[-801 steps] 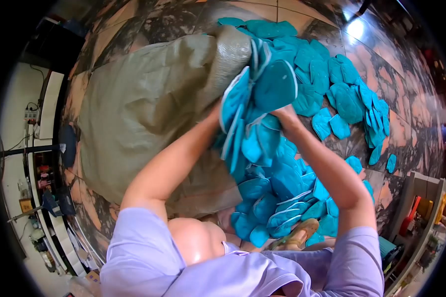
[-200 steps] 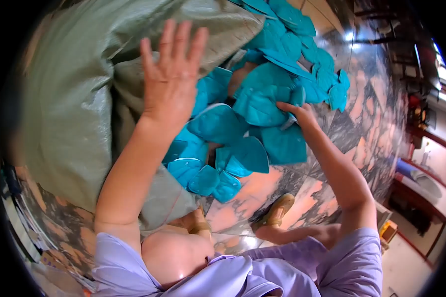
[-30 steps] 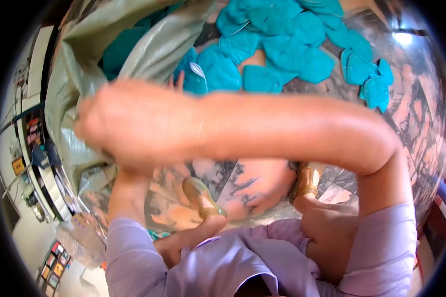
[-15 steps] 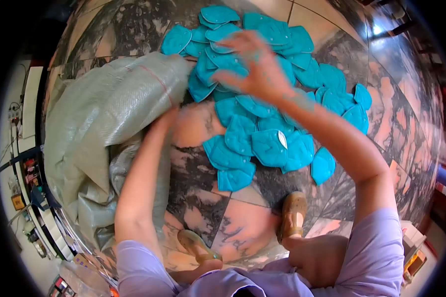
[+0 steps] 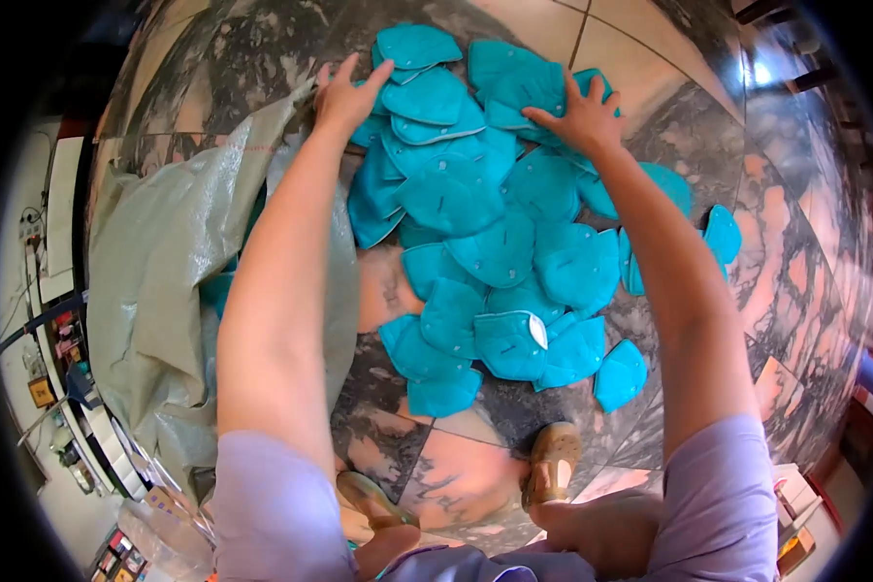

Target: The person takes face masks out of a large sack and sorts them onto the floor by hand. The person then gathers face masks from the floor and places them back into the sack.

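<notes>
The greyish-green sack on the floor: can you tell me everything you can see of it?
The sack has a slightly shiny surface that looks like woven plastic, with a thin reddish line near its upper edge. It lies slumped and creased on the marbled floor, left of the spread teal pieces. It gapes open, showing more teal material inside. The left arm hides part of it. The left hand is by its upper edge; whether they touch is unclear.

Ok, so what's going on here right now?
A person's left hand and right hand, fingers spread, are at the far side of a loose heap of teal fabric pieces on the marble-patterned floor. To the left lies a slumped grey-green sack, with some teal showing at its opening. Neither hand has lifted a piece.
</notes>
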Demonstrator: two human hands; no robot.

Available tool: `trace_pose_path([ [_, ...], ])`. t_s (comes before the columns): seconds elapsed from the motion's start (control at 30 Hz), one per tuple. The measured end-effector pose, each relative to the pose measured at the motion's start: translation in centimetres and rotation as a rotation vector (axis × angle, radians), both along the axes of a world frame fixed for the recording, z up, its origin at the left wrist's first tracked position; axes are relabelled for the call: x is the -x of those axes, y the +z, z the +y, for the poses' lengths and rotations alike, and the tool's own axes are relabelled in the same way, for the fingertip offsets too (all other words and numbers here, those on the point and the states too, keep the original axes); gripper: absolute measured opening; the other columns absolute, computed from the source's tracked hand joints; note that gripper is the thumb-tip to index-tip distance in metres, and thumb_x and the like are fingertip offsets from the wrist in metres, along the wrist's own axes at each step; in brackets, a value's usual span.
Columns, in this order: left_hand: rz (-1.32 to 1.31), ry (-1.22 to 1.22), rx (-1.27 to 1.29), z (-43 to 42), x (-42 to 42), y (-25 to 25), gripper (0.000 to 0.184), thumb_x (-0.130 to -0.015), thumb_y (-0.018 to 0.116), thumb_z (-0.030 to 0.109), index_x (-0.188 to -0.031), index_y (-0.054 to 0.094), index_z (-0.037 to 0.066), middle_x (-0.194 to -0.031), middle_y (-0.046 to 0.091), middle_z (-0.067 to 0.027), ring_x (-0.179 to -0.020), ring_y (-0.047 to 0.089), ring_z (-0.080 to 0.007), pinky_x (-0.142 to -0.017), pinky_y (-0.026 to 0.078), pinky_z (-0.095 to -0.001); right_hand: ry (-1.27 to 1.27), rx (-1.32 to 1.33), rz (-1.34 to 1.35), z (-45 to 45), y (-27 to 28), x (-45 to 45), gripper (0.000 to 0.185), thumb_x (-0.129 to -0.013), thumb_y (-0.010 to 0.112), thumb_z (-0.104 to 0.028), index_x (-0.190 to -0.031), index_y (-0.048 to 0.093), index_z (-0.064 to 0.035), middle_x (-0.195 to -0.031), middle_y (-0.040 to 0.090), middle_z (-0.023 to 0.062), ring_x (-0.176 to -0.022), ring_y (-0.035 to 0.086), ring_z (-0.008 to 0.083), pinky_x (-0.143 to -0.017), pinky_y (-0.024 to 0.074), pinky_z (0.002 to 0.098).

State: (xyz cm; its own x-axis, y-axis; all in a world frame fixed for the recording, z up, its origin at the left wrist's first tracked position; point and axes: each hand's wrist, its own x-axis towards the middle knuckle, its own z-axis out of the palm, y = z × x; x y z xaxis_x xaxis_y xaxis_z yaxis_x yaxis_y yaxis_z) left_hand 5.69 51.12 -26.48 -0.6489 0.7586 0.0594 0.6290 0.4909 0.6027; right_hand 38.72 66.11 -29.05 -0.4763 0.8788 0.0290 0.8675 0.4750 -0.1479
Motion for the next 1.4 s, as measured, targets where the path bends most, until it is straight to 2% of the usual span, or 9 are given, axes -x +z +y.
trace_pose_path([
  [0.1, 0.074, -0.12, 0.355, 0.8, -2.8, -1.7, 0.071, -0.085, 0.054, 0.073, -0.144, 0.05, 0.036, -0.163, 0.021, -0.009, -0.148, 0.01, -0.0471, -0.112, 0.015, -0.0731, 0.043, 0.001, 0.002, -0.4, 0.4, -0.1, 0.104, -0.071, 0.066, -0.078, -0.156, 0.026, -0.0316, -0.153, 0.03, 0.0188, -0.135, 0.027, 0.0588, -0.096, 0.0293, 0.0776],
  [0.27, 0.121, -0.282, 0.265, -3.5, -12.3, 0.2, 0.056, -0.09, 0.06, 0.056, -0.142, 0.053, 0.035, -0.158, 0.029, -0.0088, -0.146, 0.018, -0.0449, -0.11, 0.018, -0.0749, 0.254, 0.043, 0.033, -4.6, 2.0, -1.9, 0.104, -0.074, 0.077, -0.056, -0.158, 0.019, -0.0306, -0.148, 0.039, 0.0172, -0.133, 0.034, 0.0542, -0.096, 0.0352, 0.0719],
  [0.5, 0.146, -0.513, 0.161, -14.8, -21.5, 3.0, 0.058, -0.086, 0.072, 0.033, -0.139, 0.055, 0.02, -0.154, 0.033, -0.0184, -0.14, 0.033, -0.0424, -0.114, 0.032, -0.0497, 0.476, 0.149, 0.087, -16.9, 5.2, -11.0, 0.105, -0.074, 0.08, -0.044, -0.158, 0.02, -0.0206, -0.142, 0.044, 0.0209, -0.134, 0.037, 0.0516, -0.1, 0.0378, 0.0648],
  [0.6, -0.01, -0.54, 0.143, -18.6, -23.2, 5.5, 0.066, -0.083, 0.077, 0.027, -0.143, 0.05, 0.018, -0.155, 0.03, -0.0186, -0.139, 0.034, -0.0425, -0.113, 0.034, -0.0489, 0.568, 0.689, 0.408, -17.4, 10.0, -15.3, 0.097, -0.077, 0.08, -0.039, -0.156, 0.027, -0.0166, -0.14, 0.047, 0.0211, -0.127, 0.047, 0.0454, -0.102, 0.0433, 0.0528],
  [0.73, -0.02, -0.451, 0.192, -23.2, -22.5, 9.7, 0.095, -0.071, 0.088, 0.028, -0.15, 0.037, 0.014, -0.155, 0.027, -0.0226, -0.14, 0.031, -0.0465, -0.112, 0.034, -0.0512, 0.318, 0.04, 0.433, -11.0, 10.5, -21.9, 0.079, -0.077, 0.082, -0.034, -0.143, 0.046, -0.0103, -0.142, 0.051, 0.0169, -0.123, 0.052, 0.0397, -0.103, 0.045, 0.048],
  [0.87, -0.125, -0.379, 0.393, -29.1, -20.9, 10.8, 0.128, -0.056, 0.095, 0.03, -0.156, 0.017, 0.012, -0.157, 0.02, -0.025, -0.142, 0.028, -0.0479, -0.113, 0.033, -0.0523, -0.487, 0.248, 0.194, -3.1, 4.1, -33.3, 0.098, -0.076, 0.063, -0.078, -0.15, 0.042, -0.0177, -0.146, 0.044, 0.026, -0.133, 0.043, 0.0476, -0.106, 0.0419, 0.0519],
  [1.17, 0.034, -0.375, 0.566, -25.1, -25.5, 6.7, 0.148, -0.045, 0.097, 0.012, -0.158, 0.003, 0.024, -0.162, 0.005, -0.0206, -0.14, 0.022, -0.0572, -0.111, 0.033, -0.0612, -0.03, 0.48, 0.033, -15.5, 7.8, -19.2, 0.11, -0.064, 0.069, -0.083, -0.152, 0.039, -0.0243, -0.141, 0.039, 0.0294, -0.132, 0.037, 0.0526, -0.105, 0.0411, 0.057],
  [1.37, 0.305, -0.686, 0.259, -26.4, -25.1, 3.9, 0.099, -0.074, 0.08, 0.037, -0.156, 0.026, 0.02, -0.163, 0.013, -0.0192, -0.147, 0.019, -0.0468, -0.11, 0.033, -0.0598, 0.115, 0.792, 0.262, -22.9, 7.8, -12.1, 0.118, -0.061, 0.073, -0.081, -0.154, 0.034, -0.018, -0.139, 0.039, 0.029, -0.131, 0.039, 0.0499, -0.108, 0.0387, 0.0546],
  [1.4, 0.116, -0.551, -0.009, -26.7, -25.4, 3.4, 0.071, -0.082, 0.067, 0.045, -0.143, 0.048, 0.016, -0.155, 0.034, -0.021, -0.142, 0.034, -0.0424, -0.105, 0.037, -0.059, 0.105, 0.897, 0.304, -24.0, 7.8, -11.1, 0.122, -0.06, 0.073, -0.081, -0.155, 0.032, -0.0164, -0.139, 0.039, 0.0294, -0.133, 0.037, 0.0503, -0.109, 0.0376, 0.0539],
])
